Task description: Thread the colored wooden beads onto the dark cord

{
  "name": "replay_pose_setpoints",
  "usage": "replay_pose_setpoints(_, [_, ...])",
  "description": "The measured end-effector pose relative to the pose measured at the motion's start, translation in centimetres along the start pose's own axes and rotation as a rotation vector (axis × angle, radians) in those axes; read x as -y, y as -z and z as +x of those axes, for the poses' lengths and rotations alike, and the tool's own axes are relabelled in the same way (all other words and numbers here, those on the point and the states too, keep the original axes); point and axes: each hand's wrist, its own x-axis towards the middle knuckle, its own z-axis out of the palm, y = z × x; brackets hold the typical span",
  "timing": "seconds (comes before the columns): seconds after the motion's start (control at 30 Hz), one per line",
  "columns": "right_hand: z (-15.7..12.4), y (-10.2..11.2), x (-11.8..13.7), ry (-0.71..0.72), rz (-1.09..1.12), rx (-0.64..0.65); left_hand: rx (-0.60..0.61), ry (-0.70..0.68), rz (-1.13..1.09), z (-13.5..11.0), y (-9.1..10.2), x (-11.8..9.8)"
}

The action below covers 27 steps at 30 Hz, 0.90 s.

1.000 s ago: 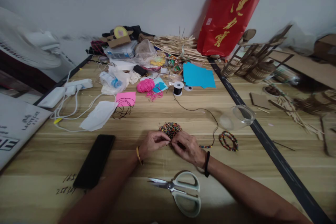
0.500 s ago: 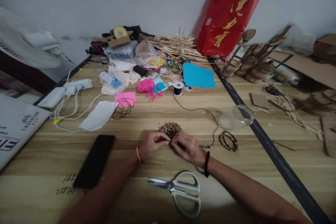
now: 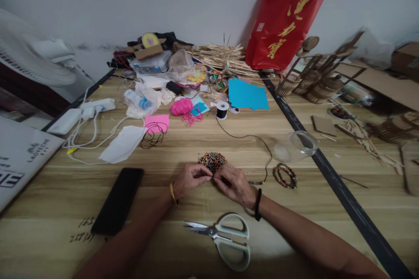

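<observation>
My left hand (image 3: 190, 178) and my right hand (image 3: 234, 184) meet fingertip to fingertip just below a pile of small coloured beads (image 3: 212, 160) on the wooden table (image 3: 163, 235). Both hands are pinched; what sits between the fingers is too small to make out. A black cord (image 3: 253, 138) runs from a spool (image 3: 222, 110) round to a short strung length of beads (image 3: 256, 182) by my right wrist. A finished bead bracelet (image 3: 285, 175) lies to the right.
Scissors (image 3: 225, 237) lie near my forearms and a black phone (image 3: 118, 200) to the left. A clear jar (image 3: 296, 146) lies on its side. Pink yarn (image 3: 181, 107), blue paper (image 3: 247, 94), a red bag (image 3: 288, 17), sticks and wooden models crowd the back.
</observation>
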Motion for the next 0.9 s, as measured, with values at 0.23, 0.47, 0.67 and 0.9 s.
replay_pose_setpoints(0.23, [-0.06,-0.08,-0.11,0.010,0.005,0.005,-0.004,-0.006,-0.023,0.14,0.10,0.31])
replay_pose_setpoints(0.47, [-0.20,-0.13,-0.23,0.011,-0.004,0.008,-0.010,0.000,-0.050,0.22,0.05,0.39])
replay_pose_setpoints(0.67, [-0.07,0.01,-0.05,-0.001,-0.012,-0.005,-0.013,0.006,-0.064,0.15,0.02,0.08])
replay_pose_setpoints(0.9, [0.00,0.02,0.04,-0.003,-0.019,-0.015,-0.018,0.004,-0.054,0.24,-0.03,-0.05])
